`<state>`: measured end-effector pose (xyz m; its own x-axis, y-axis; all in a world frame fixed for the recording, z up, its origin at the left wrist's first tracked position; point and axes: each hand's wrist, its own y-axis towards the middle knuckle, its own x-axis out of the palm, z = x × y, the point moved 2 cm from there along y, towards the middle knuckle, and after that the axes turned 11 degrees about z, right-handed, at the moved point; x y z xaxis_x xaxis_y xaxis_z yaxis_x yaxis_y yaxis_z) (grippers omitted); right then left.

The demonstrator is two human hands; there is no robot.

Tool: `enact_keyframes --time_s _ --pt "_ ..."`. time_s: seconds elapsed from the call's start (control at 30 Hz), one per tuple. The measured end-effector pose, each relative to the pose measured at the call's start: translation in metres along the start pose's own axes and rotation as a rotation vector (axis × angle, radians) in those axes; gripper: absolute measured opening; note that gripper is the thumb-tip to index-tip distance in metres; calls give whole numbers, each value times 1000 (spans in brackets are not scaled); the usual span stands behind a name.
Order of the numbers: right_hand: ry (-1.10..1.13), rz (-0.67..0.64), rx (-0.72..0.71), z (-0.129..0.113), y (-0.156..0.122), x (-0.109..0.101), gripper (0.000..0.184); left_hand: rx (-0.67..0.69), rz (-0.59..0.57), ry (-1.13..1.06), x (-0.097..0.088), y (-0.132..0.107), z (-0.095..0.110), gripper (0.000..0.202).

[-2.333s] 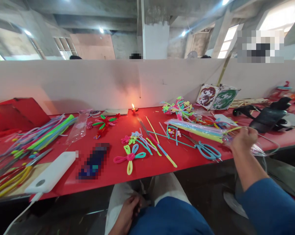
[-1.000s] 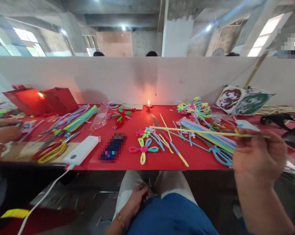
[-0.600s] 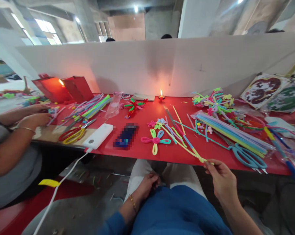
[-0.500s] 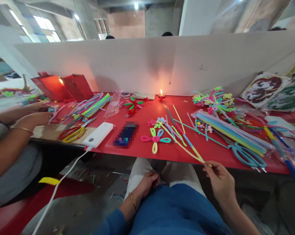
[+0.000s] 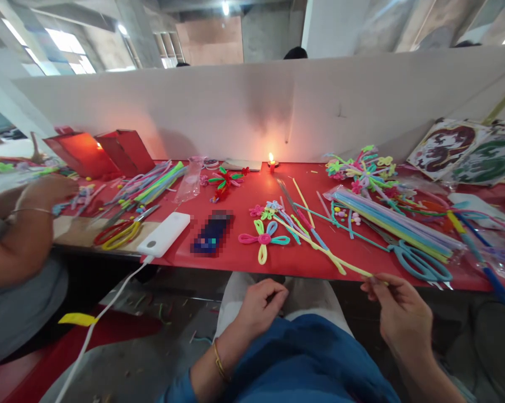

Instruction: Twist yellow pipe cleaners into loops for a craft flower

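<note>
My right hand (image 5: 399, 313) pinches the near end of a long yellow pipe cleaner (image 5: 319, 249) that slants up and left over the red table (image 5: 235, 260). My left hand (image 5: 260, 305) hovers above my lap, fingers curled, with nothing visible in them. A small pipe-cleaner flower (image 5: 263, 239) in pink, green, blue and yellow lies on the table just beyond my left hand. Loose pipe cleaners lie around it.
Blue scissors (image 5: 420, 263) and a bag of pipe cleaners (image 5: 390, 221) lie right. A lit candle (image 5: 271, 163) stands by the white partition. A white power bank (image 5: 164, 242) and a phone lie left of centre. Another person's arm (image 5: 21, 235) works at far left.
My right hand drew a yellow pipe cleaner from the bag at right and brought it down to the table's near edge. My left hand rose from my lap. The view swung left.
</note>
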<state>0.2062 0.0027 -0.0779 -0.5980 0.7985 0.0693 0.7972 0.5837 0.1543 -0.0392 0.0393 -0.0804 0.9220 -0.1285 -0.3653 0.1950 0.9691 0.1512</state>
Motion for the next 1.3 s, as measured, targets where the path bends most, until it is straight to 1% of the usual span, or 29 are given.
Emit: enact_keyframes --time_s 0.07,0.13,0.17,0.23,0.27,0.37,0.43,0.57,0.67,0.73,0.8,0.87,0.93,1.0,1.07,1.17,1.3 --pt "106 10 26 -16 -2 -2 19 322 112 106 -10 12 36 17" --pt "175 -7 54 -32 -6 -5 17 558 169 185 -12 23 63 17" --pt "201 -19 64 -40 -8 -7 16 621 176 236 -9 27 71 21" --pt "226 -53 73 -54 -12 -11 16 663 154 327 -1 34 81 29" --pt "236 -67 68 -60 -13 -14 16 660 132 351 4 36 83 30" --pt "265 -105 41 -68 -14 -20 16 626 70 340 15 35 81 24" --pt "276 -122 41 -68 -12 -22 14 606 40 312 18 33 77 22" --pt "268 -132 57 -70 -10 -19 16 572 6 312 17 29 72 21" --pt "255 -101 34 -77 -11 -14 16 552 25 292 14 30 72 21" --pt "215 -78 34 -80 -12 -12 15 508 37 233 12 33 74 20" --pt "161 -57 20 -80 -11 -11 14 390 51 106 10 36 74 19" --pt "101 -57 -20 -76 -11 -10 14 211 56 -98 10 38 72 19" --pt "18 -89 -54 -70 -11 -10 15 43 55 -331 11 40 69 19" --pt "-63 -128 -80 -65 -12 -10 16 -66 64 -507 12 42 66 18" --pt "-121 -166 -100 -62 -14 -9 17 -113 107 -604 12 44 64 16" --pt "-187 -230 -124 -60 -16 -5 17 -118 190 -663 11 46 63 15" --pt "-268 -330 -121 -56 -21 2 17 -142 242 -794 10 48 65 14"
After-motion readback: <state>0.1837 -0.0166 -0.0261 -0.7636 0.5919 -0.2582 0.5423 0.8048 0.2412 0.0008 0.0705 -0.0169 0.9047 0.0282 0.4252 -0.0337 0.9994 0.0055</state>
